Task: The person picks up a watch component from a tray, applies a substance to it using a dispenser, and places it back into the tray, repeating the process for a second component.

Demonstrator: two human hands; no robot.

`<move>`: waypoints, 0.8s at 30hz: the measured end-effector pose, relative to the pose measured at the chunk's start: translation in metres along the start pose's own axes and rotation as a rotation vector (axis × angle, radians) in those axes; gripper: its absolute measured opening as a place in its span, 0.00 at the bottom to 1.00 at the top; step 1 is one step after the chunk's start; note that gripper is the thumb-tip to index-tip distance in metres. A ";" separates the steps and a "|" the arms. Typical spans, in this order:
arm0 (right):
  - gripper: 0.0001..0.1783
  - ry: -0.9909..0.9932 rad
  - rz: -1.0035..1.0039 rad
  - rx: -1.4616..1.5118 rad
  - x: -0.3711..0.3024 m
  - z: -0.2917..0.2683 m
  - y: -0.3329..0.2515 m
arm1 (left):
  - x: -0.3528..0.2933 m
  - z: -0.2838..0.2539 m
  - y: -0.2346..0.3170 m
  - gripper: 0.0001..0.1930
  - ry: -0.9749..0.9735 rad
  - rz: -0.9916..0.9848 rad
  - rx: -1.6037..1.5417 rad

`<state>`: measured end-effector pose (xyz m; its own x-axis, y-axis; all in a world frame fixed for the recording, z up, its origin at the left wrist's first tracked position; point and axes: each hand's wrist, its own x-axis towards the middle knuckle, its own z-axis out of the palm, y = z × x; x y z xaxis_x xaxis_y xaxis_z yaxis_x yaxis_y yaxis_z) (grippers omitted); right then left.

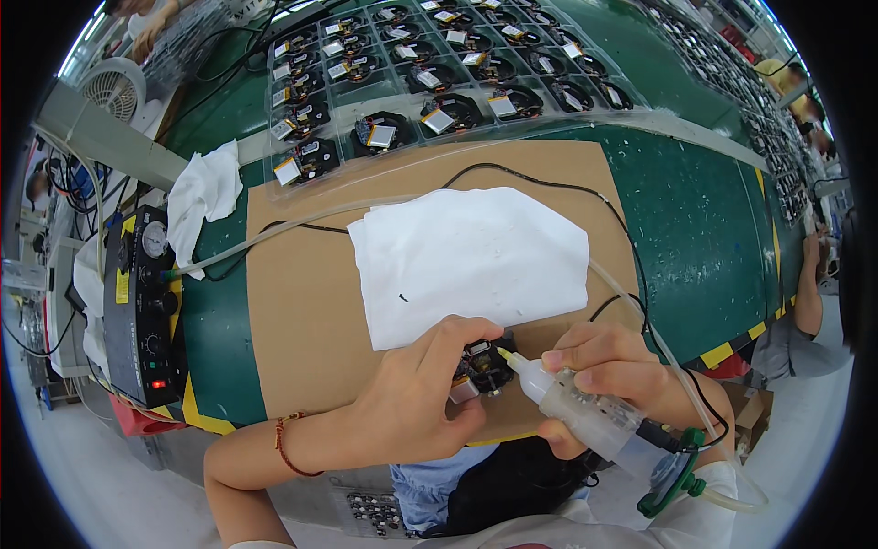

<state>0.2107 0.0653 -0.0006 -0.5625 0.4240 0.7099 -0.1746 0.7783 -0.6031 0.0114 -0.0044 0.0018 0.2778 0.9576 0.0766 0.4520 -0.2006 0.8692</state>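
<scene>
Between the thumb and fingers of my left hand point(412, 393) is a small black electronic assembly point(485, 366) with a silver part at its lower side. My right hand point(613, 371) is closed round a translucent dispensing syringe point(585, 412) with a white nose and a yellowish tip. That tip touches or nearly touches the assembly's right side; I cannot tell which. A green adapter point(672, 485) with a clear hose caps the syringe's rear. Just beyond my hands, a white cloth point(471, 261) lies on a brown cardboard sheet point(302, 339).
A black dispenser box point(140, 302) with a gauge stands at left, its hose and a black cable crossing the cardboard. Behind lie clear trays point(343, 123) of similar assemblies with silver batteries. A crumpled cloth point(206, 197) and a metal post point(110, 137) are at left. Other people sit at both sides.
</scene>
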 end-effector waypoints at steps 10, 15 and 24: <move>0.25 0.023 0.120 0.099 0.003 -0.002 -0.005 | 0.002 -0.001 0.000 0.28 -0.033 0.088 -0.006; 0.31 -0.018 0.213 0.186 -0.002 -0.003 -0.004 | 0.001 -0.001 -0.001 0.29 -0.041 0.091 -0.014; 0.31 0.118 0.249 0.231 -0.005 0.006 0.001 | 0.002 0.000 -0.001 0.29 -0.054 0.104 -0.045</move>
<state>0.2082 0.0615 -0.0071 -0.5154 0.6484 0.5602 -0.2295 0.5254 -0.8193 0.0113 -0.0025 0.0011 0.3669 0.9194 0.1418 0.3803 -0.2873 0.8791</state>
